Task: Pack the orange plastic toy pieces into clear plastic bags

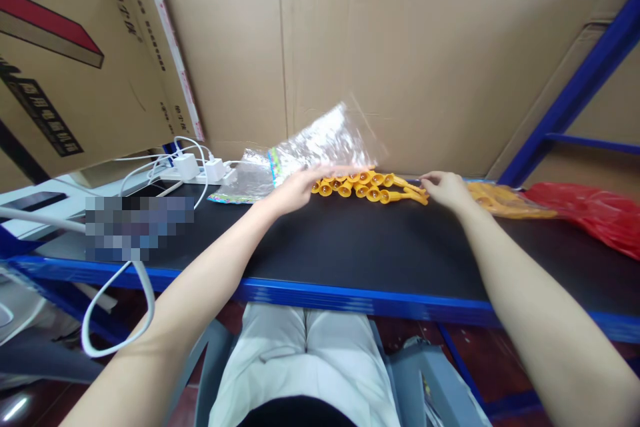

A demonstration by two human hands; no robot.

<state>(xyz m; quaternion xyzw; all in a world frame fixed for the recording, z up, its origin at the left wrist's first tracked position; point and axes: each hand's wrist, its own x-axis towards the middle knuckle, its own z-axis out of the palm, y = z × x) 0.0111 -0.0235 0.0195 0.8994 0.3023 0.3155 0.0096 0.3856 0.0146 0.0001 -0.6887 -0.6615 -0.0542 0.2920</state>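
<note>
Keep the yellow pieces (373,194) gently together, front-right of the clear bag (323,141); with left hand (296,191) stretched before it, right hand (445,189) curled farther right, cannot tell whether pinching

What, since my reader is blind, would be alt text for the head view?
A person's left hand and right hand frame yellow cupped pieces on a black tabletop; clear plastic is by the left hand, cardboard behind.

Spoon-like pieces (373,194) lie on the shelf (375,247) before the cardboard (400,47), between power strip (229,177) left and filled bag (517,202) right
</note>
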